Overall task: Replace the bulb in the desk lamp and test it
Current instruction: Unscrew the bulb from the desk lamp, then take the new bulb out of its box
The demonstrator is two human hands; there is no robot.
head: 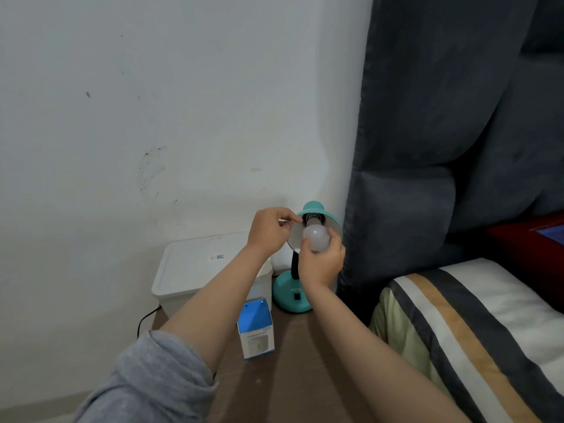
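Note:
A teal desk lamp (291,297) stands at the back of a brown bedside table (305,361), its shade (331,222) tilted toward me. A white bulb (317,238) sits at the socket inside the shade. My right hand (322,261) wraps the bulb from below. My left hand (270,228) pinches the shade's left rim. A blue and white bulb box (255,329) stands upright on the table in front of the lamp's base.
A white lidded plastic bin (198,270) sits left of the lamp against the white wall, with a black cable (146,319) beside it. A dark blue padded headboard (442,132) and a bed with striped bedding (473,331) close off the right side.

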